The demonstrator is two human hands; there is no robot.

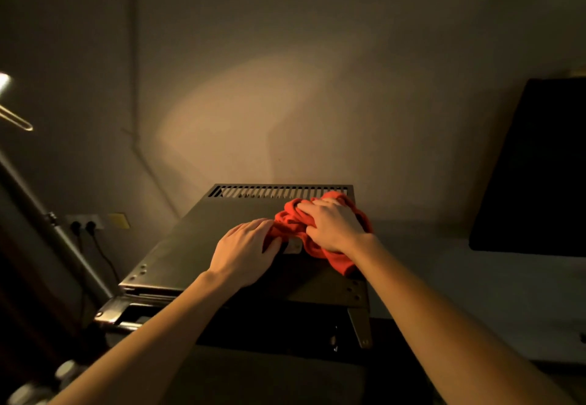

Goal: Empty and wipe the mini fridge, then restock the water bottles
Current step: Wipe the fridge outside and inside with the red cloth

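Fingers (312, 206) on the right hand (333, 225) are curled down into a bunched-up red cloth (293, 225), gripping it against the top of the mini fridge (203, 239), over toward the back right corner by the row of vent slots (279, 191). Left hand (242, 254) lies flat on the fridge top just beside the cloth, fingers straight and spread a little, tips touching the edge of the fabric, so it's pressing down rather than grabbing anything. One tail of the cloth trails toward the front right from under the right wrist. Fridge top is a dull metal panel with small screw holes near the front corners, and the fridge sits up against a plain wall lit by a warm patch of light. Room is pretty dim overall. Off to the right there's a big dark screen (536, 166) leaning on a pale worktop (444, 262). On the left, a wall socket (84, 224) with two plugs in it, cables hanging down. A couple of blurry bottle caps (65, 369) show at the bottom left, can't tell much more about them.
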